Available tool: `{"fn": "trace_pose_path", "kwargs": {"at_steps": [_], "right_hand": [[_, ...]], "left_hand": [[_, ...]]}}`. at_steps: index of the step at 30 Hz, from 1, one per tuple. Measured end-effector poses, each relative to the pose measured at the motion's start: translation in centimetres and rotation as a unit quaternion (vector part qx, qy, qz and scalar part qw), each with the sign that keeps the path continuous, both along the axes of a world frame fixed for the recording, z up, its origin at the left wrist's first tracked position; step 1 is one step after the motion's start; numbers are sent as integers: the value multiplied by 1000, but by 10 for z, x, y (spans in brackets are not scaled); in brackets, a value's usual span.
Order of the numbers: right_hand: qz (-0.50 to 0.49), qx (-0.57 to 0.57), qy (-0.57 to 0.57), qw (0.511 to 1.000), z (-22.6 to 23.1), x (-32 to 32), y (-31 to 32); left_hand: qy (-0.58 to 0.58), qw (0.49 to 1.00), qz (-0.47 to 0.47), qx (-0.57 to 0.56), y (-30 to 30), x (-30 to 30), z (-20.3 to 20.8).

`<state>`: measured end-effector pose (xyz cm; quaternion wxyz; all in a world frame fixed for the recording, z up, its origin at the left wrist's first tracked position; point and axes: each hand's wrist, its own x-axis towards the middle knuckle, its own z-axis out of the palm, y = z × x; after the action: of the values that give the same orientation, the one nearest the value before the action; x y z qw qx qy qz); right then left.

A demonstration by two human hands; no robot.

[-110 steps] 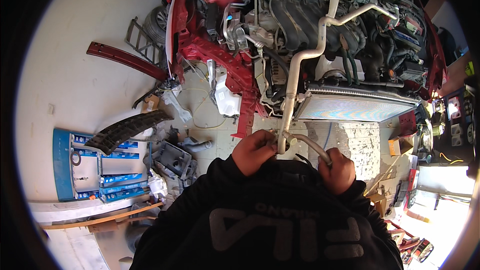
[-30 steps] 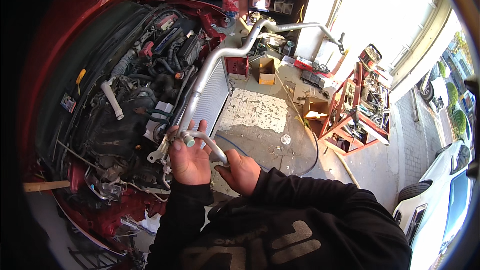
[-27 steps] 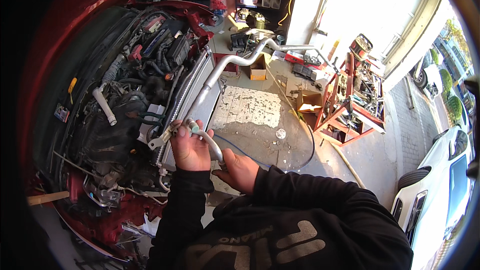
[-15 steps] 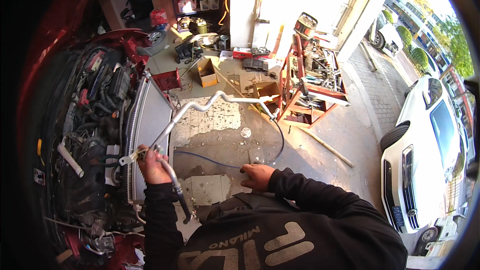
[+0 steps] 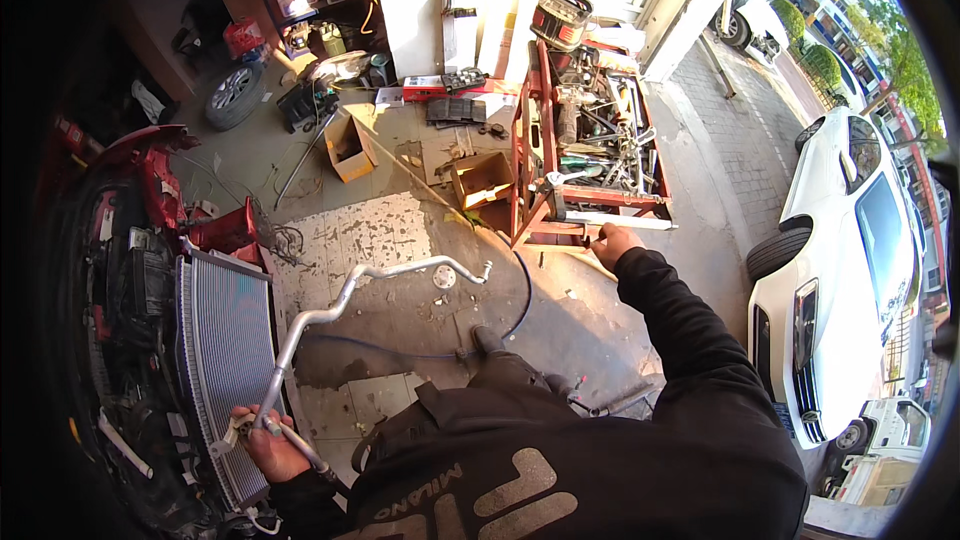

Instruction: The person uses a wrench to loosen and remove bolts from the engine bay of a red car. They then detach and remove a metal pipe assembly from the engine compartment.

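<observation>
My left hand is closed around a bent silver metal pipe near its bracketed lower end. The pipe's long arm rises from my grip, kinks several times and stretches right over the floor. A shorter branch runs down toward my jacket. Beside that hand stands a finned radiator-like panel at the car's front. My right arm reaches forward, and my right hand is at the front of a red tool cart, by its pale drawer edge. Its fingers look bent, but whether they grip the edge is unclear.
Tools fill the cart, with a red-and-black boxy device on top. Open cardboard boxes stand left of it. A thin dark hose curves across the floor. A loose wheel lies farther back. A white car is parked at right.
The view has swung right, toward the cart. My right hand has gone from beside my body out to the cart's front. The pipe stays in my left hand, lower in the picture.
</observation>
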<state>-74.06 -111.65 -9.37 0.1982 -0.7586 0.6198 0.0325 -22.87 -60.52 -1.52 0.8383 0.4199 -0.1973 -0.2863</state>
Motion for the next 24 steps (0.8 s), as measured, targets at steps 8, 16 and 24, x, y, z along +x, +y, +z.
{"fn": "trace_pose_path", "kwargs": {"at_steps": [8, 16, 24], "right_hand": [[42, 22, -29, 998, -64, 6, -127], [7, -103, -53, 993, -98, 10, -207], [36, 17, 7, 999, -104, 74, -261]], "left_hand": [[8, 997, 15, 76, -103, -34, 15], [39, 993, 21, 105, -147, -39, 21], [-23, 984, 16, 176, -166, -35, 5]]}}
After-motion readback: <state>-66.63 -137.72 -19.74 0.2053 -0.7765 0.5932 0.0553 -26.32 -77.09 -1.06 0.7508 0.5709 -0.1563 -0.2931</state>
